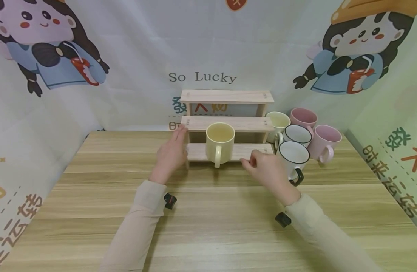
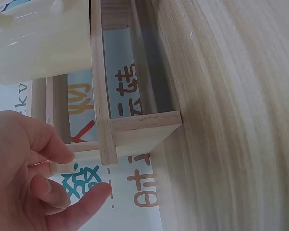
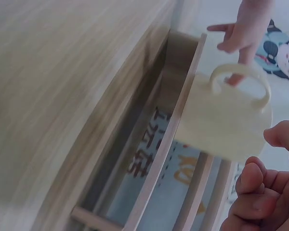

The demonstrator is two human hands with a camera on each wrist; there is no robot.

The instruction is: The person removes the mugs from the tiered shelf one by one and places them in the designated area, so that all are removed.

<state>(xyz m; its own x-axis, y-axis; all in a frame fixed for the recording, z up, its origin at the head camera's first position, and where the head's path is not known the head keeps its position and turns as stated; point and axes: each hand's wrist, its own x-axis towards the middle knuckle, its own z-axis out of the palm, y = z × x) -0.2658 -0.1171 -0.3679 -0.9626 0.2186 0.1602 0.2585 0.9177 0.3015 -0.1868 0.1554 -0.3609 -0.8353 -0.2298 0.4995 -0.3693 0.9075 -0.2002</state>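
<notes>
A pale yellow mug (image 1: pixel 220 143) stands upright on the lowest step of a three-step wooden rack (image 1: pixel 227 123), its handle facing the front. At the rack's left end is my left hand (image 1: pixel 171 153), fingers extended up beside the middle step. Its fingers in the left wrist view look loosely bent near the step's end; contact is hard to tell. My right hand (image 1: pixel 267 170), fingers loosely curled, is in front of the lowest step's right part, holding nothing. In the right wrist view a gap separates its thumb (image 3: pixel 282 134) from the yellow mug (image 3: pixel 221 120).
Several mugs cluster right of the rack: a cream one (image 1: pixel 278 120), a dark pink one (image 1: pixel 303 117), a light pink one (image 1: pixel 325 139), and two white ones with black rims (image 1: pixel 293 153). A printed cloth (image 1: pixel 137 102) hangs behind the wooden table (image 1: pixel 215 226).
</notes>
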